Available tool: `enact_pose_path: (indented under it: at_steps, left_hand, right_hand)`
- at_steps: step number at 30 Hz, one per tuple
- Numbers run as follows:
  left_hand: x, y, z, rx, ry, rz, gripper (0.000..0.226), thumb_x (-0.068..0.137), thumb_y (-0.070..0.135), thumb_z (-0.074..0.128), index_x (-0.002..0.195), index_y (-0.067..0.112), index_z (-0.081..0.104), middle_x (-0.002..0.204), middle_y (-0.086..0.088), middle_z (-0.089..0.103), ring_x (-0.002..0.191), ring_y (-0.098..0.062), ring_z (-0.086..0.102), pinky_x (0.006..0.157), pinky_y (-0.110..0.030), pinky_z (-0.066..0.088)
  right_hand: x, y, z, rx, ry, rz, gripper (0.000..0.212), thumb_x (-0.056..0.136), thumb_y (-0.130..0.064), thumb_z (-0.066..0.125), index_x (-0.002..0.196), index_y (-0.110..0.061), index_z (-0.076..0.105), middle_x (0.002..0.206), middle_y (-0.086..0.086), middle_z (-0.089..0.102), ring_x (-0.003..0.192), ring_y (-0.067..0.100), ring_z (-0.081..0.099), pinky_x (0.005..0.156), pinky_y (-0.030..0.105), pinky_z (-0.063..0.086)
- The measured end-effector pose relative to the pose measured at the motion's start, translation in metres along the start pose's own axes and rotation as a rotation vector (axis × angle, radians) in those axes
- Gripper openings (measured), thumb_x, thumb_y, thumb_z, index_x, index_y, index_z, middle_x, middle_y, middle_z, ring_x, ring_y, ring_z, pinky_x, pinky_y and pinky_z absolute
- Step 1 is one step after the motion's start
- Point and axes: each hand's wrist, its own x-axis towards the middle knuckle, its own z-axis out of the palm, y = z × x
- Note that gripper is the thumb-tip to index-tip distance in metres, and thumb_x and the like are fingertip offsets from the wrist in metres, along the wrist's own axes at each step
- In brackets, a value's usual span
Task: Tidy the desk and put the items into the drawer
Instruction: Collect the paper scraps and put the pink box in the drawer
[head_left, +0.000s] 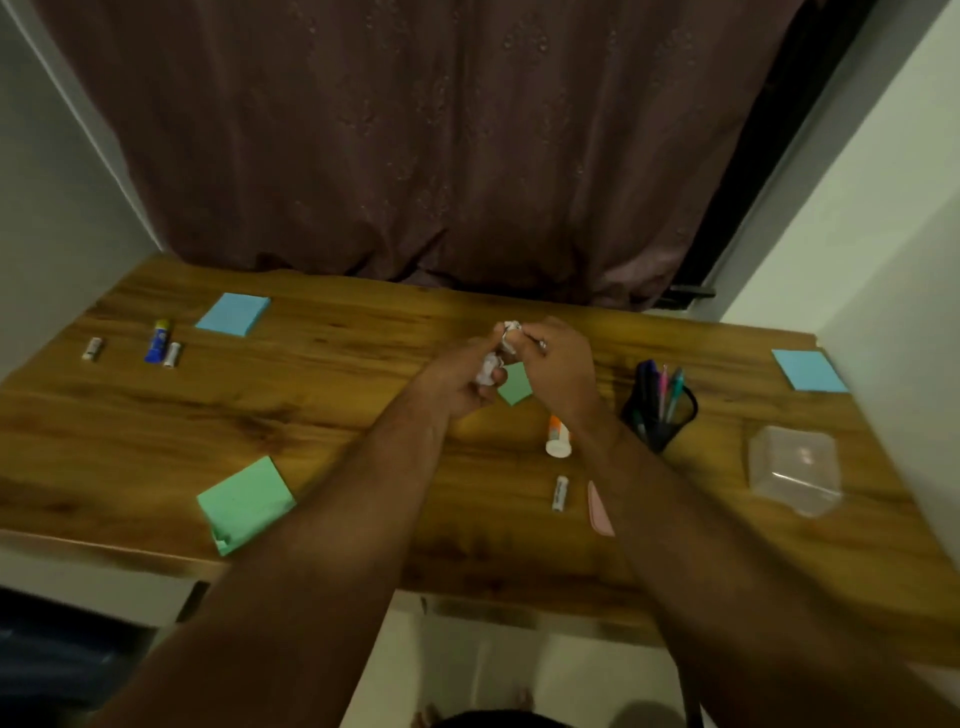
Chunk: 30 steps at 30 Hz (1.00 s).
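Note:
Both hands meet above the middle of the wooden desk (322, 374). My left hand (460, 382) grips a crumpled white paper ball (488, 370). My right hand (558, 364) pinches a second crumpled white paper ball (511, 332) at its fingertips, just above the first. A small green sticky note (515, 384) lies on the desk right under the hands, partly hidden by them. The drawer is not visible.
Left: blue sticky pad (234, 313), blue glue tube (158, 340), two small white sticks (92, 349) (172, 354). Front left: green pad (244, 501). Right: orange-white glue stick (557, 436), white stick (559, 493), pink item (598, 506), pen holder (660, 408), clear plastic box (795, 467), blue pad (808, 370).

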Motion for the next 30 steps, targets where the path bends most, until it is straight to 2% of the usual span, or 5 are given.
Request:
enact_pose_path:
  at_steps: [3,12,20,25,30]
  left_hand:
    - [0.005,-0.01,0.016,0.074,-0.004,0.011,0.023,0.099,0.04,0.048,0.094,0.02,0.06,0.074,0.005,0.057,0.044,-0.002,0.044,0.035,-0.011,0.024]
    - [0.025,-0.03,0.071,0.202,0.068,-0.011,0.025,0.094,0.041,0.056,0.085,0.017,0.06,0.062,0.004,0.049,0.051,-0.007,0.039,0.037,-0.012,0.023]
    - [0.039,-0.047,0.138,0.136,0.073,-0.009,0.027,0.092,0.042,0.05,0.083,0.019,0.061,0.063,0.005,0.06,0.041,-0.005,0.044,0.035,-0.013,0.024]
    - [0.041,-0.062,0.161,0.144,0.049,-0.016,0.029,0.09,0.044,0.048,0.08,0.019,0.06,0.066,0.004,0.056,0.044,-0.006,0.043,0.034,-0.013,0.023]
    - [0.03,-0.068,0.16,0.186,0.059,-0.025,0.03,0.093,0.04,0.046,0.075,0.019,0.058,0.059,0.004,0.053,0.046,-0.007,0.042,0.037,-0.014,0.023]
  right_hand:
    - [-0.013,0.014,-0.013,-0.008,0.007,0.011,0.026,0.093,-0.028,0.056,0.082,-0.01,0.072,0.075,0.002,0.064,0.073,0.016,0.058,0.065,0.032,0.044]
    - [-0.026,0.057,-0.078,0.161,-0.084,0.256,0.028,0.092,-0.039,0.062,0.081,-0.015,0.07,0.073,0.001,0.066,0.069,0.011,0.059,0.062,0.032,0.044]
    - [-0.026,0.077,-0.142,0.378,-0.109,0.404,0.022,0.092,-0.032,0.063,0.087,-0.011,0.068,0.065,-0.001,0.06,0.044,0.005,0.051,0.039,0.022,0.041]
    - [-0.04,0.089,-0.16,0.478,-0.031,0.451,0.012,0.094,-0.022,0.061,0.088,-0.014,0.068,0.071,-0.001,0.065,0.049,0.008,0.055,0.041,0.023,0.043]
    - [-0.052,0.086,-0.153,0.466,-0.057,0.484,0.021,0.094,-0.033,0.06,0.098,-0.014,0.068,0.074,-0.001,0.06,0.058,0.009,0.054,0.046,0.022,0.045]
